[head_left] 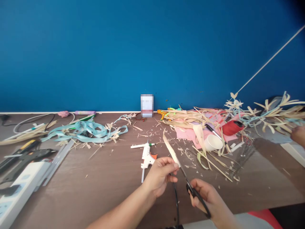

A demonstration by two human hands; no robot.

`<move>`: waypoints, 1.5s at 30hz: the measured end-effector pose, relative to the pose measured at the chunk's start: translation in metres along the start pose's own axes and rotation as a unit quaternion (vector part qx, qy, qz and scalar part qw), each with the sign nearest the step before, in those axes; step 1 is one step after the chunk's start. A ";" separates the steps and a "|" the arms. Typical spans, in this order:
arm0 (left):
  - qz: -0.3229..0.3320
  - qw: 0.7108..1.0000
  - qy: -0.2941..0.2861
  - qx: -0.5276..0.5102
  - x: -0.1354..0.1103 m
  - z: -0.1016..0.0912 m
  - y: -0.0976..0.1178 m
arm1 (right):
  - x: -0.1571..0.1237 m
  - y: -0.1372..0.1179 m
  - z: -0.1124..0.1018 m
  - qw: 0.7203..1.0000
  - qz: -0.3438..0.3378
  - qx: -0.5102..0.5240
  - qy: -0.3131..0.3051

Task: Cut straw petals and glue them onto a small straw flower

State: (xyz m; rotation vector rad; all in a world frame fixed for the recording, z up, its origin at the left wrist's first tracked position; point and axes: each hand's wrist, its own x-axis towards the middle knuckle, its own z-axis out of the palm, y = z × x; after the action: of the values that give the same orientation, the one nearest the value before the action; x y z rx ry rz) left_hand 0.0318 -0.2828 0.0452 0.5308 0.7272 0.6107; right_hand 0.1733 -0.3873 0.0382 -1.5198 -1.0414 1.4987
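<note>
My left hand [160,175] pinches a pale strip of dried husk or leaf [169,147] near its lower end, its narrow tip pointing up and away. My right hand [207,197] grips black-handled scissors [195,194], with the blades reaching up to the strip's lower end by my left fingers. How far apart the blades are, I cannot make out. Just beyond my left hand, a white glue gun [146,156] with an orange trigger lies on the table, partly covered by that hand. A black cord [175,197] runs down below my hands.
Small clippings [188,156] litter the brown table [95,190]. Blue ribbon [83,132], a white power strip [22,187] and dark tools lie left. To the right are a white cup [213,142], red thread spool [232,128], husk strips [190,116] and another person's hand [298,135].
</note>
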 end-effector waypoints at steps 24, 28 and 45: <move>0.012 0.999 -0.033 0.030 -0.001 -0.002 0.004 | -0.003 -0.014 0.005 0.999 0.050 0.006 0.015; 0.034 0.999 -0.019 0.026 0.000 -0.004 0.009 | -0.002 -0.011 0.005 0.998 0.053 0.001 0.020; 0.078 0.994 -0.002 0.077 0.000 -0.006 0.016 | -0.001 -0.002 0.003 0.996 0.063 -0.028 0.054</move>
State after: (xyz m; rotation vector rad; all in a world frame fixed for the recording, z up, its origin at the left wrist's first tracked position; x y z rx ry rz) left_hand 0.0224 -0.2704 0.0514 0.7364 0.7367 0.7011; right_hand 0.1706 -0.3875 0.0402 -1.7148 -0.9462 1.4648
